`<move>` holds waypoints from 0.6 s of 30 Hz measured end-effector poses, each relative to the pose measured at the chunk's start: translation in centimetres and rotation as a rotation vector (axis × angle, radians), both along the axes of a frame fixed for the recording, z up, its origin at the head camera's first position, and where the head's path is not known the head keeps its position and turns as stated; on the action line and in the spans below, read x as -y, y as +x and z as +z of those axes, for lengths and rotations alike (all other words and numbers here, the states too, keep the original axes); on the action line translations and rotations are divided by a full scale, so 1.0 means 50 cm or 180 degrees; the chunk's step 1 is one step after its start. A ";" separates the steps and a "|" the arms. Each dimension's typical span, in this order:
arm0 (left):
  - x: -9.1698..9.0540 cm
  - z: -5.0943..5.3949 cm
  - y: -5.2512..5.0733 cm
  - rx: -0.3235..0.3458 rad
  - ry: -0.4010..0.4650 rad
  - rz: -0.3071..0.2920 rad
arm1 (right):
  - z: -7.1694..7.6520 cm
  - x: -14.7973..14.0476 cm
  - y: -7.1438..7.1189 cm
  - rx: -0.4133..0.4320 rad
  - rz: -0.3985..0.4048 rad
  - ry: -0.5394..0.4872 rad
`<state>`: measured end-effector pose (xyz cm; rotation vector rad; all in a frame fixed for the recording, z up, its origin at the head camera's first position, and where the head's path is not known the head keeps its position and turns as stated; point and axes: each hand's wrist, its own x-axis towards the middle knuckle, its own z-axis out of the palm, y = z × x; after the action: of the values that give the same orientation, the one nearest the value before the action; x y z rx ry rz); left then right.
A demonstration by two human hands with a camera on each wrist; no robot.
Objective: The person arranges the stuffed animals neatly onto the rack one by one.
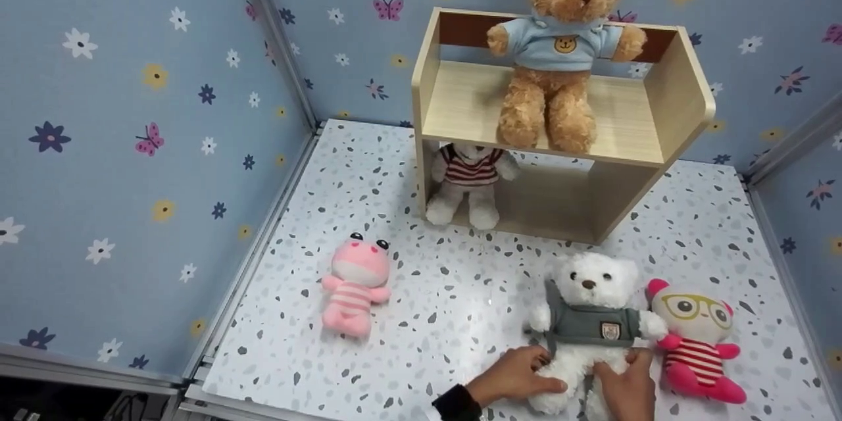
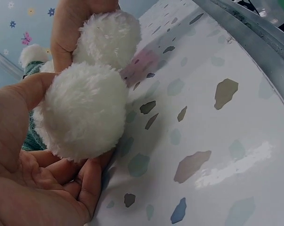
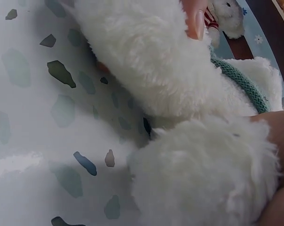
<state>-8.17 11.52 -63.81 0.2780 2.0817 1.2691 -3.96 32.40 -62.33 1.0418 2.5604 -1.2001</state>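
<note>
A white teddy bear (image 1: 595, 325) in a dark green sweater lies face up near the table's front edge. My left hand (image 1: 513, 375) grips one of its legs, thumb on top and fingers beneath, as the left wrist view shows around the fluffy foot (image 2: 85, 110). The other leg is held by my right hand (image 1: 628, 387); in the right wrist view fur (image 3: 203, 174) hides much of that grip. Close by on the right, next to the bear's arm, lies a pink-and-cream plush toy (image 1: 697, 342) with yellow glasses and a red-striped body.
Behind stands a two-level wooden shelf (image 1: 539, 105). A brown bear (image 1: 559, 46) in a light blue top sits on its upper level, a striped-shirt plush (image 1: 470, 177) on the lower. A pink plush toy (image 1: 355, 289) lies to the left. Flowered panels (image 1: 131, 164) enclose the speckled table (image 1: 447, 342).
</note>
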 end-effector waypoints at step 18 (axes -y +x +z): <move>0.007 0.000 0.004 0.0179 0.0132 0.0257 | 0.001 0.035 -0.009 -0.0210 -0.0157 -0.0487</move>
<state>-7.96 11.16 -63.83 0.1763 2.0388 1.3537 -4.40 30.65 -62.28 1.0539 2.4570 -1.4405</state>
